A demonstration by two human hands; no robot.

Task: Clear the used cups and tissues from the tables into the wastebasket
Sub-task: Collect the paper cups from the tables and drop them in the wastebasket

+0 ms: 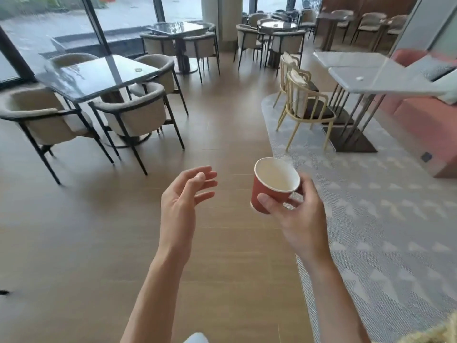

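I hold the red paper cup (pixel 273 185) in my right hand (pixel 300 214), thumb and fingers wrapped round it, over the wood floor (pixel 99 231). My left hand (pixel 184 194) hangs slack, empty. No wastebasket in view; I keep the cup upright, since it possibly holds dregs.

A wood floor (pixel 103 219) is laid through the room, with a grey patterned carpet (pixel 385 219) at the right. Dark glossy tables (pixel 99 75) are ringed by beige armchairs (pixel 133 117) along tall windows (pixel 61 28), through which daylight is admitted. A pale surface (pixel 385 80), yellow chairs (pixel 306 105) and a red sofa (pixel 425 120) are seen at the right.
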